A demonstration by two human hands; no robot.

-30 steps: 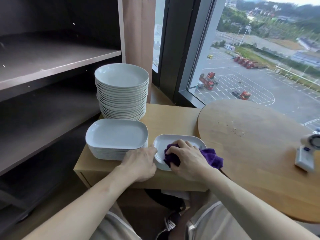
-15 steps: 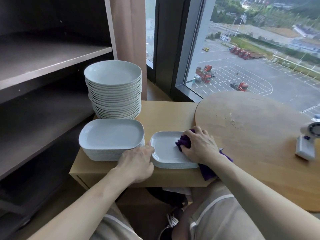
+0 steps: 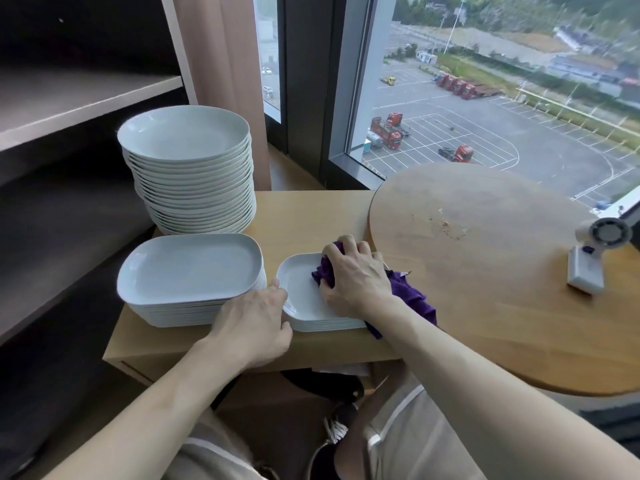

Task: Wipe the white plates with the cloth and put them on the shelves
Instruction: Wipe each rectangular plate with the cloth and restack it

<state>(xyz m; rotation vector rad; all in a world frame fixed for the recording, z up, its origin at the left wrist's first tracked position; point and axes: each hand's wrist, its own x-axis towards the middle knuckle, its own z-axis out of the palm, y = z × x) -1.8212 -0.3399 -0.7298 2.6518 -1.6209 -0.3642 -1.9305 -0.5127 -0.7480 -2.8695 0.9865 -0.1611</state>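
Note:
A short stack of small white square plates (image 3: 300,299) lies on the low wooden cabinet (image 3: 311,216). My right hand (image 3: 353,275) presses a bunched purple cloth (image 3: 410,294) onto the far right part of the top plate. My left hand (image 3: 256,320) rests at the stack's left rim, fingertips touching it. Left of them sits a stack of larger rounded-rectangle plates (image 3: 190,268), and behind that a tall stack of round plates (image 3: 187,136). Grey shelves (image 3: 69,102) stand on the left with nothing on them.
A round wooden tabletop (image 3: 502,271) overlaps the cabinet's right end, with a small white fan-like device (image 3: 592,254) on it. A curtain (image 3: 221,81) and window frame (image 3: 343,98) stand behind. My knees and shoes show below the cabinet.
My right hand has swept the cloth from the plate's near left part to its far right side. My left hand has stayed at the rim. The camera view has shifted slightly.

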